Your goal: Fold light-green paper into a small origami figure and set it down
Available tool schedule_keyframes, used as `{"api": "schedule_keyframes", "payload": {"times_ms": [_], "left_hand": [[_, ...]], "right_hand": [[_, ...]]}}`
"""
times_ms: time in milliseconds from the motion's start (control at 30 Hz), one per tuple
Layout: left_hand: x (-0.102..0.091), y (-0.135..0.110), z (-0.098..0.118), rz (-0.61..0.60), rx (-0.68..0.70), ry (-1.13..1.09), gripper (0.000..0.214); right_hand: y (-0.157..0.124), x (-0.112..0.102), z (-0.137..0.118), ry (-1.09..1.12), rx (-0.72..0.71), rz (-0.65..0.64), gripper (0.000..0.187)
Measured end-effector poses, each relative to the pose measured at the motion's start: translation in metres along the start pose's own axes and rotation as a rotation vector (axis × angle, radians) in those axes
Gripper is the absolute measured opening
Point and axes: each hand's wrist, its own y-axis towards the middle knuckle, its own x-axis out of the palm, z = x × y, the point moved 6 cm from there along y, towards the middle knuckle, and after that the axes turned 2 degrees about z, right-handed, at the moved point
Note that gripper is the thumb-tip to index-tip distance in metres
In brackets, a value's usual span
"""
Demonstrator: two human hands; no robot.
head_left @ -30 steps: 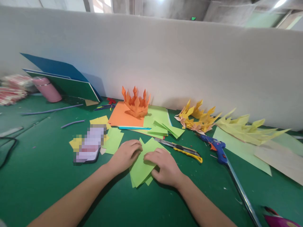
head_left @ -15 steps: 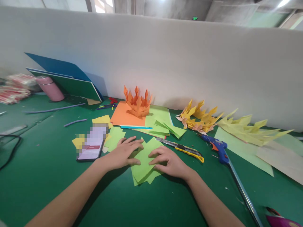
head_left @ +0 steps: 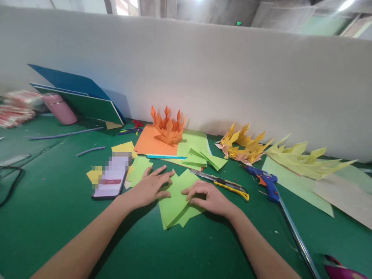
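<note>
- Your left hand (head_left: 151,188) lies spread wide, palm down, its fingertips and thumb at the left edge of the light green papers (head_left: 171,205).
- Your right hand (head_left: 207,197) is narrow, fingers bent and thumb tucked close, at the right side of the papers; whether it pinches a sheet you cannot tell.
- Those papers sit between your two hands on the green counter (head_left: 151,248), plain, unmarked and overlapping unevenly.
- Their corners fan out: points show beyond your fingertips and on the near side of your hands.
- The upper piece has a straight slanting edge running down from your right fingers, with a darker shaded strip along it.
- Just beyond your right hand is a yellow utility knife (head_left: 229,185); left of your left hand, a phone (head_left: 112,180).
</note>
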Motion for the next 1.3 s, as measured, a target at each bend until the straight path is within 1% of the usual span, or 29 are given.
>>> {"api": "schedule_keyframes", "payload": {"times_ms": [67, 167, 300, 400, 467, 500, 567, 600, 667, 700, 733, 800, 900, 967, 1067, 1100, 1167, 1300], "left_hand": [[0.002, 0.0, -0.001, -0.017, -0.018, 0.027, 0.034], [0.004, -0.001, -0.002, -0.048, -0.027, 0.036, 0.038], [0.004, -0.003, -0.002, -0.094, -0.028, 0.013, 0.058], [0.004, -0.006, -0.002, -0.152, -0.014, 0.015, 0.079], [0.003, -0.007, -0.001, -0.163, 0.008, 0.038, 0.084], [0.002, -0.007, 0.0, -0.158, 0.022, 0.055, 0.084], [-0.001, -0.005, 0.003, -0.112, 0.041, 0.091, 0.073], [-0.003, -0.003, 0.004, -0.074, 0.046, 0.108, 0.063], [-0.007, 0.001, 0.005, 0.025, 0.043, 0.124, 0.035], [-0.007, 0.003, 0.007, 0.061, 0.057, 0.121, 0.028], [-0.006, 0.005, 0.009, 0.086, 0.089, 0.11, 0.026], [-0.005, 0.007, 0.011, 0.14, 0.14, 0.059, 0.028], [-0.008, 0.007, 0.011, 0.198, 0.126, -0.027, 0.031], [-0.009, 0.004, 0.014, 0.172, 0.1, -0.072, 0.031], [-0.008, 0.001, 0.022, 0.055, 0.078, -0.123, 0.037], [-0.008, 0.0, 0.024, 0.036, 0.074, -0.124, 0.036], [-0.007, -0.001, 0.026, 0.03, 0.079, -0.122, 0.028], [-0.002, -0.002, 0.024, 0.003, 0.089, -0.114, 0.018]], "right_hand": [[0.0, 0.0, 0.002, 0.0, 0.002, 0.001, 0.01], [0.001, -0.001, 0.004, -0.004, -0.007, 0.034, 0.012], [0.004, 0.001, 0.001, -0.046, -0.031, 0.07, 0.013], [0.008, 0.004, 0.001, -0.12, -0.002, 0.102, 0.011], [0.01, 0.006, 0.001, -0.172, 0.034, 0.13, 0.011], [0.011, 0.007, 0.002, -0.195, 0.049, 0.14, 0.011], [0.011, 0.008, 0.003, -0.234, 0.07, 0.157, 0.012], [0.011, 0.009, 0.003, -0.251, 0.074, 0.162, 0.013], [0.011, 0.011, 0.003, -0.283, 0.058, 0.164, 0.015], [0.011, 0.012, 0.003, -0.298, 0.044, 0.161, 0.015], [0.011, 0.013, 0.002, -0.31, 0.032, 0.155, 0.016], [0.011, 0.015, 0.002, -0.325, 0.026, 0.142, 0.016], [0.011, 0.016, 0.002, -0.345, 0.065, 0.149, 0.018], [0.012, 0.016, 0.002, -0.371, 0.078, 0.163, 0.02], [0.013, 0.016, 0.002, -0.398, 0.078, 0.177, 0.02], [0.013, 0.016, 0.003, -0.399, 0.082, 0.18, 0.02], [0.013, 0.016, 0.004, -0.396, 0.093, 0.184, 0.02], [0.013, 0.015, 0.004, -0.383, 0.11, 0.186, 0.019]]}}
